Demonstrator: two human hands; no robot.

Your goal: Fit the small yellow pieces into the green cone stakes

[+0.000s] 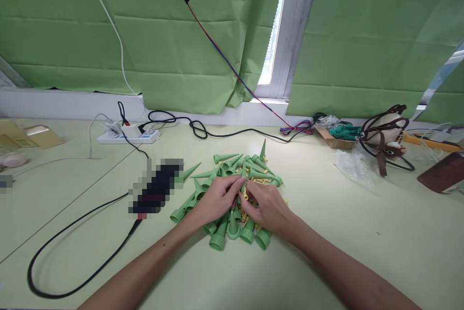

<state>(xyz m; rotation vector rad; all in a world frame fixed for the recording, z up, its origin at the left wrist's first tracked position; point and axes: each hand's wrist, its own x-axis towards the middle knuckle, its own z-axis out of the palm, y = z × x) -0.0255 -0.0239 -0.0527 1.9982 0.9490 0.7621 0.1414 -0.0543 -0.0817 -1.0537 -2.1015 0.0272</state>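
A pile of green plastic spikes (217,241), hollow cones with wide round collars, lies on the table under my hands. Small yellow tube-like pieces (257,182) are scattered among them. Above the pile's middle my two hands meet at the fingertips. My left hand (220,197) is closed, with its fingers pinched on a green spike that they largely cover. Closed as well, my right hand (270,203) pinches a small yellow nozzle (245,196) against that spike. The fingers hide where the two parts touch.
A pixelated dark device (157,189) with a black cable lies left of the pile. Behind it is a white power strip (128,135). At the back right are a cardboard box (335,140), clear plastic bags (353,167) and a strapped bag (386,131). Green curtains (203,58) hang behind.
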